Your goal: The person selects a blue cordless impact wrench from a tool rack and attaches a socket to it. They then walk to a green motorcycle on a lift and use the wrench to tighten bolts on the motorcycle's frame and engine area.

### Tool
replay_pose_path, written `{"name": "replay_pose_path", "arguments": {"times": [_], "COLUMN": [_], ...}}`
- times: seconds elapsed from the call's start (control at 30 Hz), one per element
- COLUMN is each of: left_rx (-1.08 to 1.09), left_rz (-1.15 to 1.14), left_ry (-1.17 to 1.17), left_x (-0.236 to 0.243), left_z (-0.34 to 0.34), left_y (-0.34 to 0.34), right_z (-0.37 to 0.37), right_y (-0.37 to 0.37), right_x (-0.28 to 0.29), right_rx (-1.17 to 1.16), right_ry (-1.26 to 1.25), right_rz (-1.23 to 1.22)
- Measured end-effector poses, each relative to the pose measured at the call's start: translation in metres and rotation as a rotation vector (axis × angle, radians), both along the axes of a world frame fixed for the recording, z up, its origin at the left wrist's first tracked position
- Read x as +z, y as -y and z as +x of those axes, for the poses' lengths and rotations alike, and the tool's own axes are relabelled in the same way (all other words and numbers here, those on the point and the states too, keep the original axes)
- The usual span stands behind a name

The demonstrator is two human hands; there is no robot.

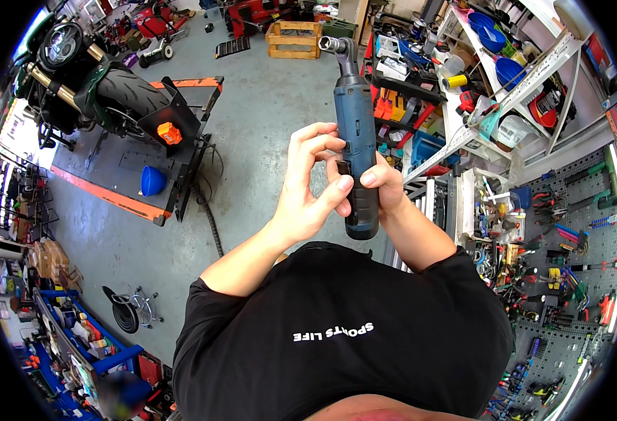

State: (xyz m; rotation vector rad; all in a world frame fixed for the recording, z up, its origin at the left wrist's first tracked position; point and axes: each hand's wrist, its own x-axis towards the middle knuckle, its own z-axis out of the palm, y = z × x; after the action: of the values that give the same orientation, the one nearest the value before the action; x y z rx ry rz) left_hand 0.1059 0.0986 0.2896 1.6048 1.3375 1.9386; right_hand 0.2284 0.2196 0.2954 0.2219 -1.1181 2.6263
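A blue and black cordless ratchet wrench [355, 123] stands upright in front of my chest, its metal head with a socket pointing away from me. My right hand [387, 184] wraps round its lower body from the right, the thumb lying on the front. From the left, my left hand [310, 175] touches the tool with bent fingertips along its side, and its thumb reaches the black lower part near the trigger. The fingers of the right hand behind the tool are mostly hidden.
At the left a motorcycle [105, 88] stands on a lift platform [105, 193] with a blue bowl [153, 181]. Cluttered shelves [491, 91] and a pegboard of tools [568, 238] line the right. A wheeled stool [122, 309] and a wooden crate [293, 40] are on the floor.
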Motion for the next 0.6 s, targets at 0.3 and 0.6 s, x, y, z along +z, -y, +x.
{"name": "replay_pose_path", "arguments": {"times": [0.3,0.6], "left_rx": [-0.014,0.028], "left_rz": [-0.006,0.028], "left_ry": [0.009,0.124], "left_x": [0.001,-0.005], "left_z": [0.001,0.005], "left_y": [0.000,0.002], "right_z": [-0.001,-0.003], "right_y": [-0.001,0.007], "right_x": [0.001,0.016], "right_rx": [0.022,-0.403], "right_ry": [-0.002,0.097], "right_rz": [0.003,0.342]}}
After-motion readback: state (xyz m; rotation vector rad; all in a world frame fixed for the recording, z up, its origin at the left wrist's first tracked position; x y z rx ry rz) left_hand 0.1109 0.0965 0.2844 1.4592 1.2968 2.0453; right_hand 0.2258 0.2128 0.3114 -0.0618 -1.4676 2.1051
